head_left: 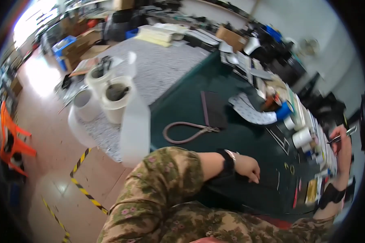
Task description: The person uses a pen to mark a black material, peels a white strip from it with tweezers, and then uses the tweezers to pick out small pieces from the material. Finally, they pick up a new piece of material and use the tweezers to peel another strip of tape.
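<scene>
My left hand (pixel 246 167) is on the near part of the dark green work surface (pixel 182 97), its fingers curled and bent down onto a black flat piece (pixel 243 192). Whether it pinches that piece or something small is hidden. At the far right, my right hand (pixel 342 146) is raised beside the crowded table edge, closed on a slim tool (pixel 349 133) with a shiny silver end and a dark tip. Ahead of my left hand lies a dark flat pouch (pixel 215 109) with pinkish edging. A braided wrist strap (pixel 178 141) loops from its metal clasp.
Translucent plastic sheeting (pixel 134 125) and white tubs (pixel 117 103) stand at the left on a grey-covered table. A curved dotted strip (pixel 253 115), a white spool (pixel 302 137), yellow-handled snips (pixel 290 168) and a red pen (pixel 296 193) lie rightward. An orange chair (pixel 14 137) stands left.
</scene>
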`<action>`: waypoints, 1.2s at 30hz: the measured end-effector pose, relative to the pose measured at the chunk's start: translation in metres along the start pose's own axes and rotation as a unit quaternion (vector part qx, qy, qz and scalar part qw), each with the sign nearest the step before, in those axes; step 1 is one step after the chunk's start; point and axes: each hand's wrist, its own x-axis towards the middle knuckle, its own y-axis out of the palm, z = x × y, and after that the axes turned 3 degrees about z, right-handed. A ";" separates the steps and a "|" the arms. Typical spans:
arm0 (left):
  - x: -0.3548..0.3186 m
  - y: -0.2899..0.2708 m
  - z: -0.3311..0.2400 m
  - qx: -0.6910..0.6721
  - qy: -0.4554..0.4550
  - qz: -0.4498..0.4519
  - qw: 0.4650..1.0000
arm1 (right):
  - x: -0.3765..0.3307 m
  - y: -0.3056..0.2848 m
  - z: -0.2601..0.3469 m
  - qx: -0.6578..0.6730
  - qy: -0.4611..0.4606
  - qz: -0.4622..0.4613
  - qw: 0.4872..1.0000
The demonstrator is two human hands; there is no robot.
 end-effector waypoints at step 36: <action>-0.026 0.002 -0.004 -0.075 -0.103 -0.363 0.923 | -0.093 0.184 -0.079 0.314 -0.120 0.171 0.926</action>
